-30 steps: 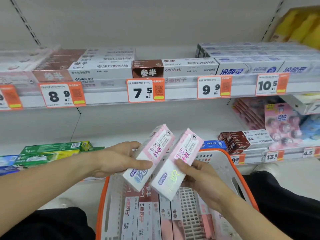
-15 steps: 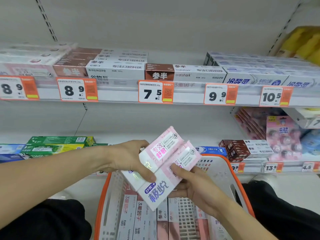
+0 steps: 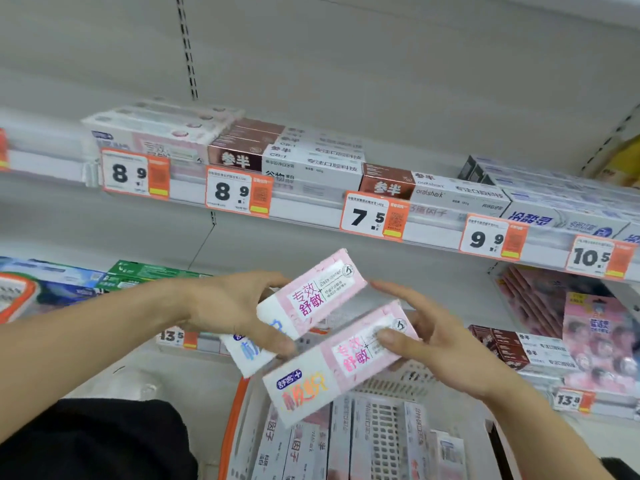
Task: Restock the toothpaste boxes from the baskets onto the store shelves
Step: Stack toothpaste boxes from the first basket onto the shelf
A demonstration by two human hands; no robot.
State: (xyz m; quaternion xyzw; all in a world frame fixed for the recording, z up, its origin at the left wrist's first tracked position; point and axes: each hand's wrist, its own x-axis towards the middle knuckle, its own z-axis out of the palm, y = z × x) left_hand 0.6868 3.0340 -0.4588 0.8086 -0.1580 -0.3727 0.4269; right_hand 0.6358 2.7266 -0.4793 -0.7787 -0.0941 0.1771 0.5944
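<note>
I hold two pink and white toothpaste boxes above the basket. My left hand (image 3: 235, 310) grips the upper box (image 3: 311, 296) near its white end, tilted up to the right. My right hand (image 3: 440, 344) holds the lower box (image 3: 339, 365) with the thumb on its pink face. The two boxes lie side by side, slightly apart. Below them stands an orange-rimmed white basket (image 3: 232, 420) with several toothpaste boxes lying in it. A stack of matching pink and white boxes (image 3: 156, 133) sits on the upper shelf at the left, above an 8.9 price tag (image 3: 135, 173).
The upper shelf (image 3: 304, 202) carries brown and white boxes (image 3: 287, 157) and blue and white boxes (image 3: 561, 213). Green boxes (image 3: 138, 275) sit on the lower shelf at left, brown boxes (image 3: 519, 348) and pink packs (image 3: 602, 334) at right. A second orange basket edge (image 3: 17, 299) shows far left.
Both hands have risen with the boxes, and the boxes have drawn apart, the left one higher. The view has swung up and left, bringing the pink stack on the upper shelf into sight.
</note>
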